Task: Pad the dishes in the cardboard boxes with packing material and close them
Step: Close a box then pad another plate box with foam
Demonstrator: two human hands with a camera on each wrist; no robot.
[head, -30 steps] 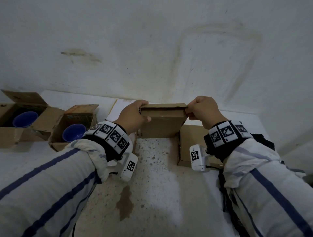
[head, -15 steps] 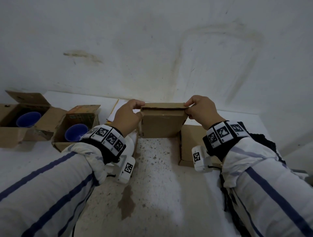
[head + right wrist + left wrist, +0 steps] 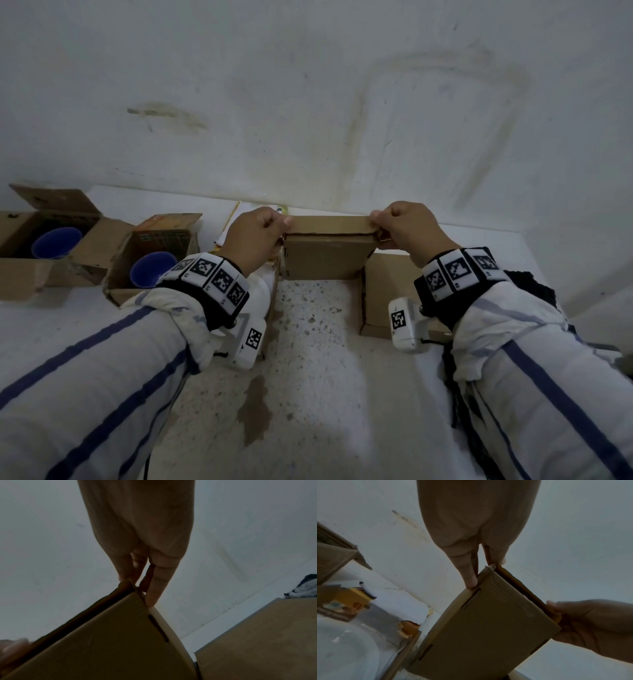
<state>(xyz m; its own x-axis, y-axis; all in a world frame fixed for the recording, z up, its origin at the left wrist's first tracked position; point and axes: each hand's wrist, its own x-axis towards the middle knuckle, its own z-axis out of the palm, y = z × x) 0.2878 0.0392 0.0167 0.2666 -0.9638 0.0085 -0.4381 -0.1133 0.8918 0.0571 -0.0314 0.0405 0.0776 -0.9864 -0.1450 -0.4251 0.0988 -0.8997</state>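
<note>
Cardboard box [image 3: 327,253] sits on the desk [image 3: 308,394] between both hands. The left hand [image 3: 255,236] pinches the lid's left corner and the right hand [image 3: 407,228] pinches its right corner. To close it well, I would press both corners down evenly so the lid's edge seats fully. Further left, 2 open boxes [image 3: 150,253] hold blue bowls [image 3: 152,269].
</note>
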